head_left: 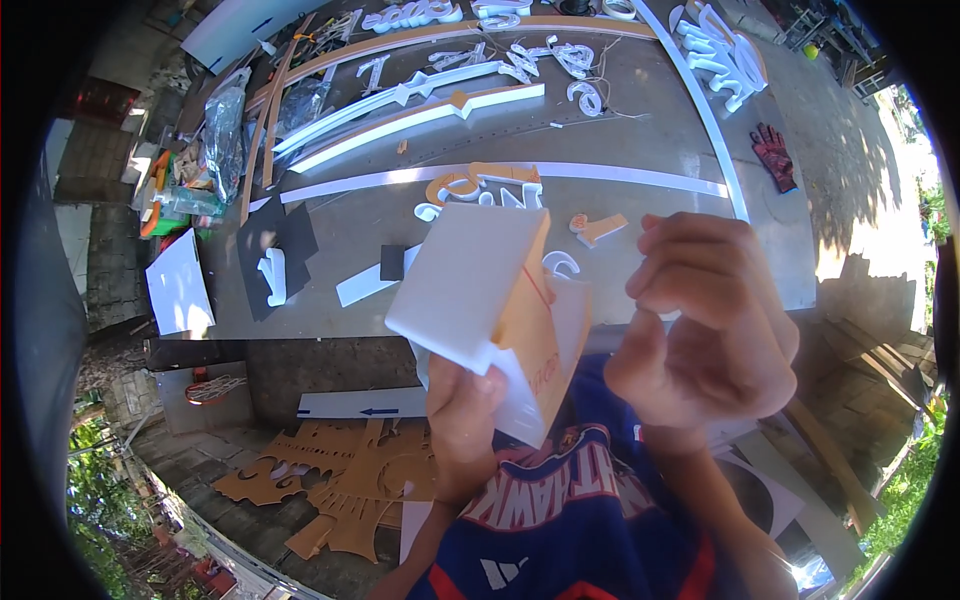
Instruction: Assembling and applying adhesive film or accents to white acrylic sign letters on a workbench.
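Head view showed the grey worktable [640, 140] spread beyond the person's hands, with a long white strip [620, 178] lying across it and bending down the picture toward its left end; nearer than these, clear of the tabletop, was a box-like block [468, 275], white on its broad face and tan along one side.

That block lay to the left of the raised right hand [715, 320], with a gap between them in the picture; its long tan side faced that hand, its length running from the table end down toward the person's chest; the right hand's fingers were curled, the thumb below them, and whether anything small sat between them I could not tell; the left hand [462, 415], much the nearer, was closed around the block's lower part, thumb on the white face's near edge; smallest, a tan letter-like piece [605, 230] lay on the table beyond, between block and right hand.
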The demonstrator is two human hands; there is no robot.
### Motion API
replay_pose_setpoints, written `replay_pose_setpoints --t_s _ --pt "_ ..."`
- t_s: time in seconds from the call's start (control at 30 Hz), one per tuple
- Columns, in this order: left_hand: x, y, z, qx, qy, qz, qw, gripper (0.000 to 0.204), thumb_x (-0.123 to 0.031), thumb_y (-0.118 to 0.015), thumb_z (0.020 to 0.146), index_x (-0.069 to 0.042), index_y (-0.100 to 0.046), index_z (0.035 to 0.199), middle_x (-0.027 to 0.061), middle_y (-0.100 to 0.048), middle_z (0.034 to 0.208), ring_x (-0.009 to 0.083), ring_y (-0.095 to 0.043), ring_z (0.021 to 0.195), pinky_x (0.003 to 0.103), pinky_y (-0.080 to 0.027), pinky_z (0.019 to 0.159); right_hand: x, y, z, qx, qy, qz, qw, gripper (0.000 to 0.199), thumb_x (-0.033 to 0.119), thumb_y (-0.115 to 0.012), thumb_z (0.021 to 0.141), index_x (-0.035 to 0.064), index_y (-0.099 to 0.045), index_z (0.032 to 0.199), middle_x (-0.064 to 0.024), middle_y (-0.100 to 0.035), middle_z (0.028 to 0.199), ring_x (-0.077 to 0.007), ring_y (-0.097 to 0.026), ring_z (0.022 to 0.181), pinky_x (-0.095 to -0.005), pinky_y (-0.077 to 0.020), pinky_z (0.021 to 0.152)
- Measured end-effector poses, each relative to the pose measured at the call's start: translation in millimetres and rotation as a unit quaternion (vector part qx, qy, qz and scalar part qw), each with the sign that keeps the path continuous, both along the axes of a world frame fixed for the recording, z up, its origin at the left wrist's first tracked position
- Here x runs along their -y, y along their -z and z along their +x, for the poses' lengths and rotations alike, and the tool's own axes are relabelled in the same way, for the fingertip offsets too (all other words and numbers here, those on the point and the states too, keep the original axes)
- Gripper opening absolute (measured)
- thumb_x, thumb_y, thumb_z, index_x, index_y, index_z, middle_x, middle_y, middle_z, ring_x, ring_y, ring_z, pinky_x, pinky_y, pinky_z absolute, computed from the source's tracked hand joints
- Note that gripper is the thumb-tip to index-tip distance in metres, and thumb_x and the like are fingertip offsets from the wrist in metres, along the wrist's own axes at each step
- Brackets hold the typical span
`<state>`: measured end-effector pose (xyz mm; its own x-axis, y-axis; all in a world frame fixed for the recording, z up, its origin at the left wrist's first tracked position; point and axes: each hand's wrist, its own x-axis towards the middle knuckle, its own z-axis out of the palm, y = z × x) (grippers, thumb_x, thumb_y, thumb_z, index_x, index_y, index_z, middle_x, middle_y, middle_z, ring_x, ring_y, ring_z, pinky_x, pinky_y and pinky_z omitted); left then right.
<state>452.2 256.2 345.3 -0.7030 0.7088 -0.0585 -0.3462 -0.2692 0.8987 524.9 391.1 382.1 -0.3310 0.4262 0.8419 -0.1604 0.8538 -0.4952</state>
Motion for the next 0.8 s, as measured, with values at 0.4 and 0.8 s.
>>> replay_pose_setpoints --t_s 0.4,0.8 --pt "12.3 0.9 -2.6 0.11 0.087 0.043 0.989 0.057 -0.014 -0.056 0.087 0.0 -0.033 0.138 0.0117 -0.051 0.123 0.0179 -0.052 0.109 0.032 -0.041 0.093 12.9 -5.1 -10.7 0.052 -0.155 -0.076 0.984 0.025 0.017 -0.069 0.079 -0.004 -0.056 0.084 -0.0149 -0.056 0.082 -0.0251 -0.054 0.074 -0.0326 -0.0415 0.064" --pt "14.6 -10.3 -0.9 0.091 0.083 -0.07 0.99 0.058 -0.013 -0.055 0.089 0.0 -0.031 0.139 0.0104 -0.049 0.127 0.0178 -0.048 0.115 0.033 -0.037 0.098 21.2 -3.9 -13.7 0.025 -0.098 -0.034 0.994 0.021 0.014 -0.062 0.085 -0.0042 -0.052 0.09 -0.0144 -0.054 0.08 -0.0247 -0.053 0.072 -0.0343 -0.0431 0.066"
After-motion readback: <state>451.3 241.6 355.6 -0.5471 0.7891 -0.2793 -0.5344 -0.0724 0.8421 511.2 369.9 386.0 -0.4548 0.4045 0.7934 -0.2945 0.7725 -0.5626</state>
